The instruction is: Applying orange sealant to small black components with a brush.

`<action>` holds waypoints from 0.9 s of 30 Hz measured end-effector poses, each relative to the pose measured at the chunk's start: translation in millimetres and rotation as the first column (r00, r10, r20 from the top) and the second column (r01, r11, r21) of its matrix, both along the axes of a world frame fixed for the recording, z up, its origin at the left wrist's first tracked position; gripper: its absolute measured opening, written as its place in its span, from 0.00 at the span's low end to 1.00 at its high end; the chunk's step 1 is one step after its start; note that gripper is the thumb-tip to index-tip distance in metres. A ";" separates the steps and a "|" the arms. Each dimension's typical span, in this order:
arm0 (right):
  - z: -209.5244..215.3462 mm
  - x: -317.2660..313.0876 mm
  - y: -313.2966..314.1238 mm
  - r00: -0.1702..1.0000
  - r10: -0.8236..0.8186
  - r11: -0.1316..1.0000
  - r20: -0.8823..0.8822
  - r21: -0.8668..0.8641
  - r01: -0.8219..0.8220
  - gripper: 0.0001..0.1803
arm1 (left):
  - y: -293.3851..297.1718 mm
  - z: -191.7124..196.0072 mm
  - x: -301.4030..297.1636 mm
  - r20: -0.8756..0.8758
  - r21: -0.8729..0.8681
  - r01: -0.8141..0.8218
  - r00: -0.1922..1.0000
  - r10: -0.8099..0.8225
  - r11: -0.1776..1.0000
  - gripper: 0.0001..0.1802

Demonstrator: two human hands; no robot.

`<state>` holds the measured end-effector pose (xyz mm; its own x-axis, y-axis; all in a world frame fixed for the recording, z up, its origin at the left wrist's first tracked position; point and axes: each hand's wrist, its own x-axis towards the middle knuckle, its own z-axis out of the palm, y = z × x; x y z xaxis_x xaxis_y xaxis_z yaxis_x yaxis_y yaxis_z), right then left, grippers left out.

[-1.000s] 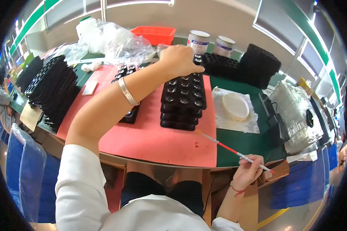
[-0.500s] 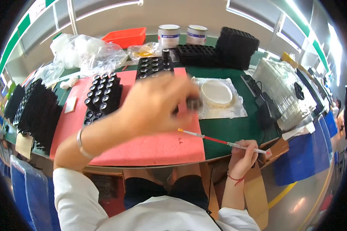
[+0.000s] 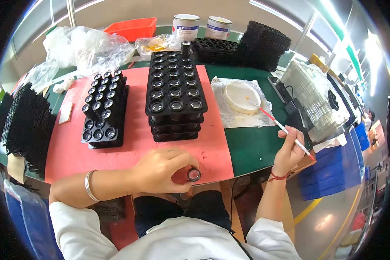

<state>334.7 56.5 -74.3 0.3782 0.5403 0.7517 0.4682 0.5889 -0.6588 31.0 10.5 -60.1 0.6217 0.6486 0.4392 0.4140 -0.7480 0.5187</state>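
My left hand is closed around a small black lens barrel, its glass end facing up, low over the front of the pink mat. My right hand grips a thin paintbrush with a red and white handle. The brush's tip reaches over the shallow white dish, which lies on a printed paper sheet. In the middle, a stack of black trays holds lens pieces in rows, with one barrel standing at its far corner. To the left, another black tray carries several upright lens barrels.
Black trays are stacked at the far left and back right. Two tins, a red bin and plastic bags line the back. Clear trays stand on the right. A white block lies on the mat.
My left hand has come down and back from above the middle trays, holding the lens barrel. My right hand has moved up and forward, bringing the brush tip from the mat's edge to the dish.
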 end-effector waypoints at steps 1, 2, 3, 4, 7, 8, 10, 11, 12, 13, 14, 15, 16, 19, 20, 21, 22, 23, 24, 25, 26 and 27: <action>0.2 -2.2 2.4 1.000 -0.001 1.000 0.015 -0.016 0.002 0.12 | 0.3 0.7 -1.4 -0.003 -0.046 -0.002 1.000 0.002 0.999 0.17; -0.1 -4.0 4.2 1.000 0.003 1.000 0.021 -0.020 -0.002 0.12 | 1.3 0.6 -2.6 0.003 -0.050 -0.006 1.000 0.006 0.999 0.17; -0.7 -5.5 5.3 0.999 -0.004 1.000 0.040 -0.023 0.005 0.12 | 2.5 0.4 -3.6 0.022 -0.075 -0.008 1.000 0.010 0.997 0.17; -1.8 -5.9 5.4 0.998 -0.011 1.000 0.057 -0.024 0.013 0.12 | 2.8 -0.7 -3.4 0.038 -0.098 -0.009 0.999 0.013 0.995 0.16; -2.4 -7.9 7.4 0.995 -0.013 0.998 0.099 -0.061 0.019 0.12 | 5.6 -5.3 -3.5 0.092 -0.075 0.014 0.996 -0.007 0.997 0.16; -2.3 -8.9 7.8 0.995 -0.012 0.998 0.101 -0.063 0.018 0.12 | 5.8 -5.4 -3.5 0.094 -0.078 0.013 0.996 -0.005 0.997 0.16; -1.7 -10.9 9.2 0.995 0.003 0.996 0.102 -0.085 0.006 0.12 | 5.9 -4.3 -3.0 0.081 -0.120 0.000 0.997 0.010 0.993 0.16; -1.2 -10.9 10.1 0.995 0.004 0.996 0.103 -0.087 0.005 0.12 | 5.6 -3.3 -2.7 0.083 -0.122 0.000 0.997 0.010 0.993 0.16; -0.8 -10.6 11.0 0.999 0.037 0.992 0.040 -0.122 -0.031 0.13 | 5.0 -1.9 -2.3 0.091 -0.176 -0.016 0.995 0.033 0.984 0.17; 0.0 -10.7 12.0 0.997 0.068 0.985 -0.024 -0.155 -0.071 0.14 | 4.4 -0.3 -2.5 0.097 -0.230 -0.032 0.994 0.056 0.973 0.17; 1.1 -7.9 13.1 0.998 0.043 0.984 -0.039 -0.169 -0.049 0.16 | 4.4 1.2 -2.8 0.098 -0.232 -0.035 0.993 0.059 0.972 0.17; 1.0 -6.4 13.1 0.971 0.079 0.986 -0.224 -0.123 -0.108 0.16 | 4.8 2.7 -3.2 0.129 -0.286 -0.021 0.990 0.060 0.958 0.16; 1.2 -4.7 12.8 0.909 0.118 0.985 -0.399 -0.069 -0.158 0.16 | 5.0 3.5 -3.5 0.161 -0.340 -0.005 0.985 0.063 0.940 0.15; -4.1 8.3 5.3 0.853 0.161 0.987 -0.497 0.058 -0.153 0.16 | 4.0 1.5 -4.6 0.298 -0.518 0.051 0.946 0.124 0.854 0.14; -6.4 10.1 1.5 0.824 0.188 0.982 -0.534 0.075 -0.176 0.16 | 4.5 2.5 -5.8 0.303 -0.502 0.037 0.943 0.136 0.864 0.15; -9.1 13.4 -2.5 0.762 0.271 0.961 -0.588 0.115 -0.253 0.16 | 5.6 1.0 -6.4 0.305 -0.507 0.031 0.941 0.145 0.862 0.15; -11.9 15.1 -5.6 0.688 0.350 0.932 -0.636 0.158 -0.327 0.16 | 6.7 -1.6 -7.0 0.350 -0.564 0.058 0.920 0.174 0.824 0.15; -10.7 11.3 -9.9 0.571 0.429 0.890 -0.700 0.219 -0.400 0.15 | 7.5 -2.0 -7.0 0.392 -0.617 0.089 0.896 0.207 0.782 0.16; -13.6 9.9 -14.3 0.536 0.491 0.851 -0.687 0.248 -0.463 0.15 | 7.6 -0.3 -6.6 0.412 -0.650 0.094 0.877 0.246 0.754 0.16; -17.4 8.5 -18.9 0.494 0.549 0.808 -0.675 0.275 -0.522 0.15 | 7.0 6.9 -6.7 0.381 -0.679 0.069 0.884 0.270 0.731 0.16; -20.5 4.7 -22.3 0.436 0.591 0.767 -0.678 0.306 -0.564 0.14 | 7.6 11.9 -7.4 0.348 -0.706 0.044 0.891 0.292 0.707 0.16; -22.2 0.1 -25.9 0.430 0.589 0.764 -0.684 0.298 -0.573 0.14 | 10.0 8.8 -8.4 0.348 -0.752 0.076 0.889 0.296 0.655 0.14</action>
<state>334.8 30.6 -96.5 0.3777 0.8338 0.4027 -0.5962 0.5517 -0.5833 22.6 20.5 -51.4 0.4040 0.9144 -0.0248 0.0773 -0.0071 0.9970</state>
